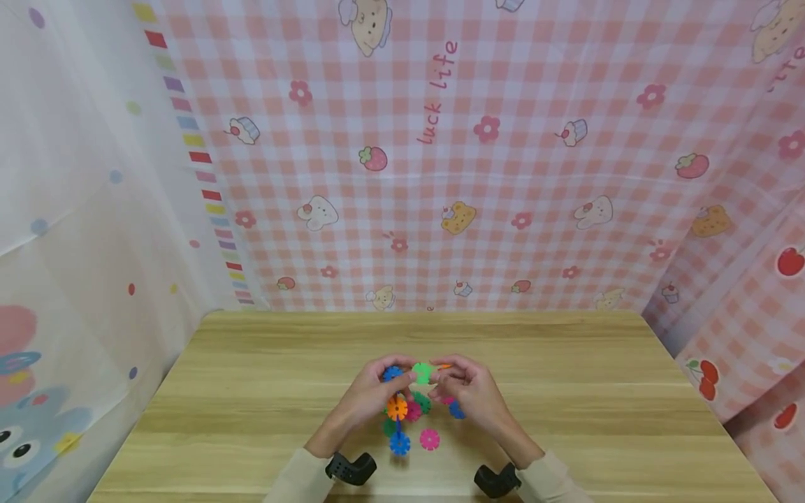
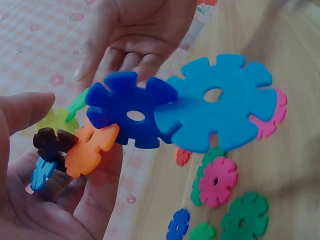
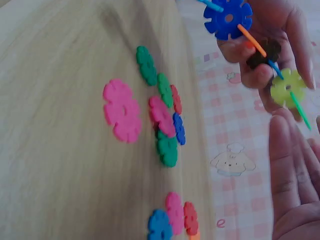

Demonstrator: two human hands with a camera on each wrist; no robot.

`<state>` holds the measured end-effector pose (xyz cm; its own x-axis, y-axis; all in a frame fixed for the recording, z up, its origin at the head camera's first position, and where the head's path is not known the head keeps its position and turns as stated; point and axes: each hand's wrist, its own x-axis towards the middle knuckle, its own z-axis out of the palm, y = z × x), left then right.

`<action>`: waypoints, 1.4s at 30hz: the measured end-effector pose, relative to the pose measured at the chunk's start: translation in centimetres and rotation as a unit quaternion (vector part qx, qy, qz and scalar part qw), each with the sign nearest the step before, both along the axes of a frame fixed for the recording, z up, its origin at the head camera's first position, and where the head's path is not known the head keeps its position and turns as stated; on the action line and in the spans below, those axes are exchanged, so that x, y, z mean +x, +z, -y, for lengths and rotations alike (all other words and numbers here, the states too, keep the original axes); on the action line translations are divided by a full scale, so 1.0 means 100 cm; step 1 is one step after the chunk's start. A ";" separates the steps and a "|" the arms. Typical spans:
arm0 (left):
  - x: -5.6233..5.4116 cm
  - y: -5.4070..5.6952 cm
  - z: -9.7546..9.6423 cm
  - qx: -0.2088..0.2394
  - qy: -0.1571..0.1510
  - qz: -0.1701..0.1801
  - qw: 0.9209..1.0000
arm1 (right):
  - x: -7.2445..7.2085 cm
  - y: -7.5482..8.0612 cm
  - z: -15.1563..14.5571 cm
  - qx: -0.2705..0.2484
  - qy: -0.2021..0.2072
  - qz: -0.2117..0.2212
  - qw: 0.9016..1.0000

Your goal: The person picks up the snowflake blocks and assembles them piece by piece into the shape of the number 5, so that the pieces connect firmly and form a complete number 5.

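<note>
In the head view my left hand (image 1: pixel 367 395) grips a chain of slotted flower-shaped plastic discs. Its near end has a light blue disc (image 2: pixel 240 120) joined to a dark blue disc (image 2: pixel 132 97), then an orange disc (image 2: pixel 95 150). Black, small blue and yellow-green discs (image 3: pixel 288 89) follow among the left fingers, with a bright green disc (image 1: pixel 421 373) at the far end. Across from it, my right hand (image 1: pixel 478 395) has its fingertips close to the green disc and pinches an orange disc (image 1: pixel 444 366), seen edge-on; the wrist views hide that pinch.
Loose discs lie on the wooden table (image 1: pixel 251 391) under the hands: a pink disc (image 1: pixel 430 439), green discs (image 2: pixel 245 216), a blue disc (image 1: pixel 457 409) and several others. A checked pink cloth (image 1: pixel 534 91) hangs behind the table.
</note>
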<state>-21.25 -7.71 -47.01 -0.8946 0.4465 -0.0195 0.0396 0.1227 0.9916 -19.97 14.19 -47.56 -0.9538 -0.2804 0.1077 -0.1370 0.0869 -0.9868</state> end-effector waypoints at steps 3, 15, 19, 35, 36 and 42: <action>-0.001 0.000 0.006 -0.003 0.014 -0.002 1.000 | 0.001 -0.002 -0.003 0.010 0.007 0.017 1.000; -0.002 -0.003 0.028 -0.027 0.051 -0.002 0.998 | 0.011 -0.021 -0.010 0.102 0.096 0.067 0.988; -0.002 -0.003 0.034 -0.025 0.059 0.003 0.998 | 0.015 -0.030 -0.011 0.121 0.127 0.068 0.982; -0.002 -0.001 0.043 -0.029 0.066 0.001 0.997 | 0.016 -0.032 -0.008 0.183 0.129 0.072 0.972; -0.002 -0.001 0.043 -0.030 0.066 0.002 0.997 | 0.016 -0.032 -0.007 0.183 0.131 0.073 0.972; -0.001 -0.001 0.043 -0.029 0.067 0.010 0.997 | 0.018 -0.034 -0.005 0.196 0.132 0.064 0.969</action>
<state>-21.31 -12.01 -47.14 -0.9455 0.3199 -0.0607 -0.0013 0.1826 0.9832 -18.13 14.66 -50.93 -0.8413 -0.5125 -0.1719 -0.0838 0.4378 -0.8951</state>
